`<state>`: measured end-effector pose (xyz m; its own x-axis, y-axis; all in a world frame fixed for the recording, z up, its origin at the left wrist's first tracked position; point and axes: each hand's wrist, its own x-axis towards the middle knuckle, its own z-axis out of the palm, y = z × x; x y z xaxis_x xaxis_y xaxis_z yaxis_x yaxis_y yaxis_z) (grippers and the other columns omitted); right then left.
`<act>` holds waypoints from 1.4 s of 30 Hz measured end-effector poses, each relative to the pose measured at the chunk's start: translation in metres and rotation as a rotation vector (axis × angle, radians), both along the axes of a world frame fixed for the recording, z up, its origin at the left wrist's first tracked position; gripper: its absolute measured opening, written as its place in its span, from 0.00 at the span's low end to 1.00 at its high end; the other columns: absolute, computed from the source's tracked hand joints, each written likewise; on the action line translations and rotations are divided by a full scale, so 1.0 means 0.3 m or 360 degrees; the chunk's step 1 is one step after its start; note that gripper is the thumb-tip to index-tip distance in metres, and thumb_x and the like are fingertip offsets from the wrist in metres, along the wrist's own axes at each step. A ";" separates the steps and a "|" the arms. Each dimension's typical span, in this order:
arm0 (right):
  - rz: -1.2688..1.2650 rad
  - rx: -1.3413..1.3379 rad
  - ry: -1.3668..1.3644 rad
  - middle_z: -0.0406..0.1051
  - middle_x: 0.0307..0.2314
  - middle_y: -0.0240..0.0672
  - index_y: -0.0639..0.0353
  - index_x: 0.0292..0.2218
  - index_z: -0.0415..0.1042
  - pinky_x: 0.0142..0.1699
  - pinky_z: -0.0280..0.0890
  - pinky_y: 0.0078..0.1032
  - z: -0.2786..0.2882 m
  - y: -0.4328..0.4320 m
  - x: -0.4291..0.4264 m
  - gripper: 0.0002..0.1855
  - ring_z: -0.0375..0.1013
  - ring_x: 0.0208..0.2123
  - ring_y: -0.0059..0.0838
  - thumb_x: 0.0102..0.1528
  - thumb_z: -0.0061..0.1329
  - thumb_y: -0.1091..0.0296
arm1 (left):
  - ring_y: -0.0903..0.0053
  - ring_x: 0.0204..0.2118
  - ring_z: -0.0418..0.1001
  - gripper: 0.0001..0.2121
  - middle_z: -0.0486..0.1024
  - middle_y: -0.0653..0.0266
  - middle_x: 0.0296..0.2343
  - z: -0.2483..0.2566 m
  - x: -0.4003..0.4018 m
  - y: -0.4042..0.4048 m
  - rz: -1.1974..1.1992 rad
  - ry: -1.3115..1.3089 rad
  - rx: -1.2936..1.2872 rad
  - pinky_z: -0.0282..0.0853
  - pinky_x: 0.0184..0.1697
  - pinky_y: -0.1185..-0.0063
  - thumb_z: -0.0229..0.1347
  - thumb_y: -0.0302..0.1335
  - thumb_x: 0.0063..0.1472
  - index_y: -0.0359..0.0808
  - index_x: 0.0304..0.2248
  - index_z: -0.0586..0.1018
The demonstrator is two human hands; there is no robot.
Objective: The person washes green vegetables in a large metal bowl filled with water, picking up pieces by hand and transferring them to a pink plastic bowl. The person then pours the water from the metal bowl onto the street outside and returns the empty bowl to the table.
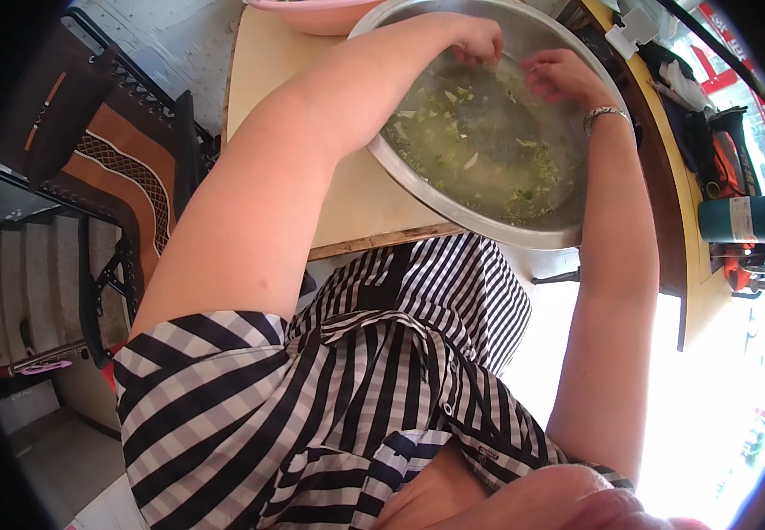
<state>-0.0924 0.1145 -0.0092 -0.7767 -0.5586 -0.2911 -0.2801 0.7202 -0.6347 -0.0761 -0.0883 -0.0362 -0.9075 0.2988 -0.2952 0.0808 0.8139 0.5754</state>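
Observation:
A wide metal basin [415,189] holds cloudy greenish water [482,156] with leaf scraps and pale vegetable bits floating in it. Over the far part of the basin, my left hand [478,41] has its fingers curled down close to the water. A small pale bit may be at its fingertips, but it is too small to make out. My right hand [565,76], with a bracelet [604,116] on the wrist, hangs over the basin's right side. Its fingers are half bent and blurred, so whether they hold anything is unclear.
The basin stands on a light tabletop [276,73] and overhangs its near edge. A pink basin [323,16] is behind it. At right, a wooden counter [671,152] carries a teal cup [740,218]. A folding chair [131,152] and stairs [44,271] are at left.

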 end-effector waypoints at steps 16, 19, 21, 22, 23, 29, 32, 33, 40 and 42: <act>0.0198 0.0365 0.0340 0.73 0.28 0.41 0.60 0.39 0.72 0.36 0.65 0.28 -0.111 0.032 -0.085 0.19 0.72 0.30 0.34 0.44 0.38 0.75 | 0.70 0.43 0.68 0.23 0.72 0.58 0.37 -0.117 0.032 0.123 -0.0430 0.0442 0.0078 0.63 0.45 0.75 0.55 0.27 0.45 0.35 0.44 0.69; 0.0368 0.0507 0.0093 0.72 0.28 0.40 0.66 0.37 0.71 0.34 0.66 0.27 -0.045 0.005 -0.026 0.14 0.72 0.29 0.32 0.48 0.42 0.70 | 0.73 0.37 0.72 0.19 0.74 0.60 0.32 -0.062 0.058 0.139 -0.0422 0.0219 -0.0160 0.65 0.41 0.76 0.55 0.27 0.45 0.34 0.40 0.72; 0.0278 0.0199 -0.0308 0.72 0.27 0.40 0.65 0.37 0.70 0.34 0.66 0.26 -0.028 0.014 -0.013 0.14 0.72 0.29 0.32 0.50 0.45 0.67 | 0.75 0.33 0.73 0.16 0.75 0.60 0.30 -0.020 0.067 0.128 -0.0484 -0.0002 -0.0214 0.67 0.38 0.77 0.56 0.27 0.46 0.33 0.37 0.74; 0.0266 0.0057 -0.0371 0.72 0.28 0.40 0.64 0.37 0.70 0.34 0.67 0.27 -0.025 0.022 -0.022 0.14 0.71 0.29 0.32 0.51 0.45 0.65 | 0.76 0.32 0.73 0.15 0.75 0.61 0.29 0.003 0.065 0.120 -0.0473 -0.0243 -0.0126 0.67 0.36 0.78 0.56 0.27 0.46 0.33 0.36 0.75; 0.0253 -0.0087 -0.0432 0.72 0.28 0.40 0.64 0.37 0.70 0.35 0.67 0.27 -0.020 0.027 -0.038 0.15 0.71 0.30 0.33 0.52 0.45 0.63 | 0.77 0.30 0.73 0.14 0.76 0.62 0.29 0.029 0.062 0.105 -0.0458 -0.0485 -0.0040 0.68 0.34 0.78 0.57 0.28 0.47 0.32 0.35 0.75; -0.0058 0.0082 0.0090 0.67 0.18 0.29 0.60 0.36 0.69 0.23 0.63 0.21 0.038 0.026 0.007 0.11 0.65 0.18 0.20 0.49 0.41 0.72 | 0.80 0.25 0.73 0.09 0.76 0.66 0.22 0.025 0.002 0.050 -0.0640 -0.0468 -0.0103 0.68 0.28 0.78 0.56 0.27 0.44 0.37 0.29 0.80; -0.0227 0.0464 0.0387 0.69 0.19 0.35 0.60 0.36 0.72 0.20 0.61 0.25 0.018 0.041 0.010 0.18 0.67 0.16 0.27 0.41 0.38 0.77 | 0.82 0.24 0.72 0.09 0.75 0.69 0.21 0.050 0.025 0.069 -0.0637 -0.0274 -0.0552 0.68 0.27 0.79 0.57 0.28 0.45 0.37 0.28 0.79; -0.0203 0.0555 0.0478 0.70 0.19 0.37 0.61 0.35 0.72 0.20 0.62 0.27 -0.020 0.062 -0.026 0.17 0.68 0.17 0.29 0.41 0.38 0.77 | 0.82 0.23 0.72 0.08 0.75 0.69 0.21 0.072 0.031 0.075 -0.0648 -0.0236 -0.0559 0.68 0.26 0.79 0.57 0.29 0.45 0.37 0.28 0.79; 0.0147 0.0523 0.0366 0.69 0.17 0.39 0.67 0.25 0.70 0.21 0.66 0.30 0.015 0.031 0.204 0.09 0.70 0.18 0.33 0.44 0.41 0.71 | 0.81 0.24 0.71 0.09 0.75 0.68 0.22 0.053 0.070 0.050 -0.0453 -0.0228 -0.0485 0.67 0.26 0.79 0.57 0.31 0.46 0.39 0.29 0.78; 0.0055 0.0354 0.0112 0.68 0.16 0.38 0.66 0.25 0.69 0.21 0.67 0.28 0.039 0.067 0.184 0.09 0.69 0.18 0.31 0.46 0.42 0.69 | 0.81 0.25 0.71 0.09 0.75 0.68 0.23 0.069 0.049 0.105 -0.0619 -0.0228 -0.0536 0.67 0.26 0.80 0.57 0.32 0.47 0.39 0.29 0.78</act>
